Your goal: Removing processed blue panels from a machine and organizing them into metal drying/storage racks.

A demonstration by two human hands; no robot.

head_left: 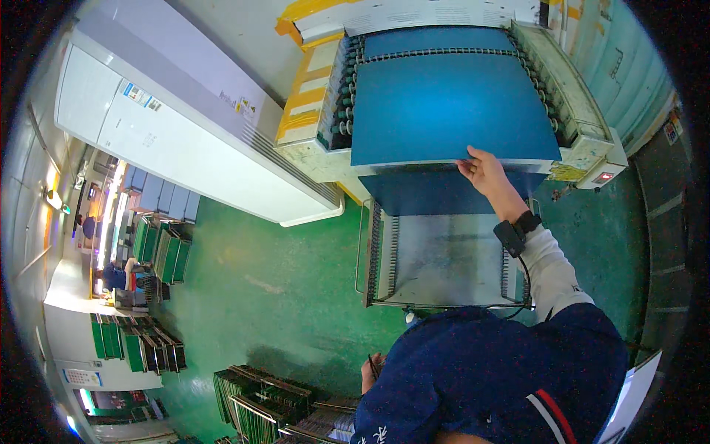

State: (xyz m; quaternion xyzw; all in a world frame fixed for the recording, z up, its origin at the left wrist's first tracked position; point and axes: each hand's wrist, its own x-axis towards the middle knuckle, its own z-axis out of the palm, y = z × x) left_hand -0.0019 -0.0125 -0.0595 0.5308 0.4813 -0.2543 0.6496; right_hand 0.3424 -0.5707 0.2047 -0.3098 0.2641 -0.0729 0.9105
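Note:
A large flat blue panel (pixel 444 103) lies on the roller conveyor (pixel 342 118), its near edge reaching past the machine's front. My right hand (pixel 484 174) is closed on that near edge, right of its middle, with fingertips at the rim. Below the edge, another dark blue surface (pixel 436 194) shows above a slotted rack (pixel 429 259) with coil-like rows along both sides. Behind the first panel, a second blue panel (pixel 436 39) lies on the rollers. My left hand (pixel 370 372) hangs low beside my body, near a dark thin thing; its fingers are mostly hidden.
A tall white cabinet-like unit (pixel 192 140) slants along the left of the machine. Racks of green boards (pixel 259 403) stand close by my left side, with more racks (pixel 140 344) farther left. A person (pixel 115 277) is in the far left background. The floor (pixel 274 259) is green.

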